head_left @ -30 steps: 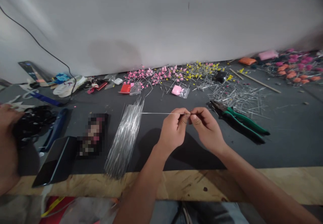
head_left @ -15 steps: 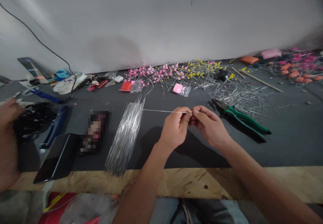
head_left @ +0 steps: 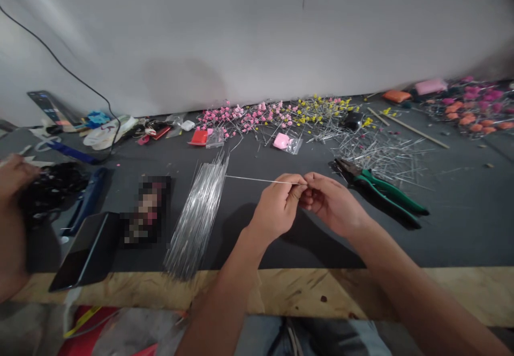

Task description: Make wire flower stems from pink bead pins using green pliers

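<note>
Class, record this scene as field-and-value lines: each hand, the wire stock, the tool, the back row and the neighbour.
Left hand: pinching a thin, straight silver metal wire
Right hand: close beside the left at the same wire; grip unclear
Stock: bundle of straight silver metal wires, left of the hands
Tool: metal pliers with green-and-black handles, right of the hands
Back row: pink-tipped metal stems and yellow-tipped metal stems
Neighbour: another person's hand, far left
</note>
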`<state>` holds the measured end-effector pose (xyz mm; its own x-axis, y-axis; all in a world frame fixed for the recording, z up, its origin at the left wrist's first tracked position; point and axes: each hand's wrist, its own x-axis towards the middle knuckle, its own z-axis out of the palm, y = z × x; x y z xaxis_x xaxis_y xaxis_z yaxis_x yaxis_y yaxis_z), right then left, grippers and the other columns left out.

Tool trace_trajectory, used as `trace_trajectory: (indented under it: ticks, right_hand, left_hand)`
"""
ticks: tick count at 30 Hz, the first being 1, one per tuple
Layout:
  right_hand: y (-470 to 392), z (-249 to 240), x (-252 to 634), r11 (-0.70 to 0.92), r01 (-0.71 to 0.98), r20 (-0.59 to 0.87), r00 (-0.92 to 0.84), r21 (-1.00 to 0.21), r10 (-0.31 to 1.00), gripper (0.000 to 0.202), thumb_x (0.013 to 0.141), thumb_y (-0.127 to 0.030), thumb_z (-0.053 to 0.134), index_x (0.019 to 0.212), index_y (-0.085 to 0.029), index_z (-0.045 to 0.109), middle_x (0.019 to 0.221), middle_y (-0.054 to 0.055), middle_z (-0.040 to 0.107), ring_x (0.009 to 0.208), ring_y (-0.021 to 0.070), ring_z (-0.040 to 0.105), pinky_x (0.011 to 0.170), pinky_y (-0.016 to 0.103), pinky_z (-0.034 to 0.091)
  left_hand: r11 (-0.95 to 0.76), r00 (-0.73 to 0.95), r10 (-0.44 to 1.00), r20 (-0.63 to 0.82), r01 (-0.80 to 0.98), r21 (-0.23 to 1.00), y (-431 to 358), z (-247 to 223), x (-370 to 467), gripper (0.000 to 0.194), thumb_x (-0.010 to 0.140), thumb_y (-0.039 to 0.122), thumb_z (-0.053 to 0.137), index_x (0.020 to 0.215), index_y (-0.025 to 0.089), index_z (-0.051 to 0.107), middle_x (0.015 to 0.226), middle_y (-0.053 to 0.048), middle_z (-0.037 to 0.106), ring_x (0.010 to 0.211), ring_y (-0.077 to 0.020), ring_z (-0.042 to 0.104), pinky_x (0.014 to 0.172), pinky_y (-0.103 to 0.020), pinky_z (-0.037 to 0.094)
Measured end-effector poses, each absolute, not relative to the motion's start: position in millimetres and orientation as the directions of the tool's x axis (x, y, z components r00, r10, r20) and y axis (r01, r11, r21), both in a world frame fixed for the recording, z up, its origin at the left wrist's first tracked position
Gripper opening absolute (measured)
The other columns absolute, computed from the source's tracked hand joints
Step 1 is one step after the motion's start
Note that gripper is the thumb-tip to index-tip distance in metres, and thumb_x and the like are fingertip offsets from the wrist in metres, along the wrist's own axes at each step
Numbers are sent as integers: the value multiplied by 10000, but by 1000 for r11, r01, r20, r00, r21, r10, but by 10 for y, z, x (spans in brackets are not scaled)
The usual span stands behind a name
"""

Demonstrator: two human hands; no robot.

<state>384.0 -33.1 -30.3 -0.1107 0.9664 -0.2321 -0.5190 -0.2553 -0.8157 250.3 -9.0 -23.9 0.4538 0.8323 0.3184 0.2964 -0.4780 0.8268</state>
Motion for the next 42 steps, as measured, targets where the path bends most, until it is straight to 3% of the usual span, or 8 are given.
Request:
trace_trajectory:
  ticks: [3, 11, 18, 25, 29, 34, 42]
  right_hand:
    - [-318, -320, 3852, -245, -516, -224, -102, -821, 969, 145, 750, -272, 579, 659, -173, 525, 573, -34, 451, 528, 91, 447, 500, 220, 395]
    - [-267, -367, 3890, -23, -405, -47, 49, -914, 998, 135, 791, -313, 573, 725, -196, 562, 622, -32, 524, 579, 93, 502, 573, 225, 420]
    - [-241, -246, 3904, 9, -365, -7, 42, -931, 999, 135, 800, -314, 568, 735, -197, 560, 640, -30, 530, 595, 88, 504, 578, 217, 432]
    - [-87, 155, 3934, 290, -116, 284, 63, -950, 957, 95, 787, -250, 583, 872, -214, 559, 684, -26, 574, 632, 108, 565, 624, 271, 485]
    - [32, 258, 3948, 367, 26, 368, 64, -930, 928, 186, 779, -232, 587, 961, -222, 554, 718, -24, 582, 666, 106, 575, 647, 271, 489]
    - [156, 312, 3996, 296, -29, 297, -49, -955, 953, 105, 769, -237, 589, 868, -207, 573, 728, -21, 571, 660, 98, 569, 652, 267, 485]
    - [257, 357, 4129, -44, -149, -2, -270, -988, 963, 73, 753, -264, 610, 735, -193, 605, 672, -18, 589, 622, 105, 579, 627, 263, 481]
  left_hand:
    - [-454, 436, 846, 307, 289, 843, -88, -249, 2514, 180, 865, 267, 437, 868, 188, 598, 865, -39, 639, 798, -126, 587, 752, -243, 446]
    - [-251, 419, 893, 162, 164, 954, 21, -222, 2545, 191, 807, 310, 521, 896, 178, 628, 818, -40, 668, 708, -132, 624, 671, -247, 499]
    - [-271, 422, 892, 162, 211, 939, 123, -61, 2555, 108, 740, 214, 537, 792, 165, 618, 700, -6, 639, 624, -95, 581, 585, -197, 468]
    - [-91, 435, 888, 153, -161, 983, 306, 206, 2652, 25, 720, 181, 501, 719, 168, 523, 567, 41, 546, 480, -54, 493, 461, -177, 410]
    - [-40, 438, 889, 133, -215, 976, 411, 299, 2644, 21, 708, 181, 491, 690, 171, 490, 559, 53, 522, 423, -26, 420, 393, -154, 329]
    - [-73, 473, 866, 161, -199, 977, 498, 330, 2574, 16, 694, 156, 499, 690, 170, 506, 560, 54, 518, 423, -18, 398, 382, -147, 281]
    - [-140, 498, 850, 172, -101, 985, 556, 304, 2469, 50, 695, 146, 554, 740, 158, 571, 595, 46, 553, 437, -17, 448, 430, -158, 362]
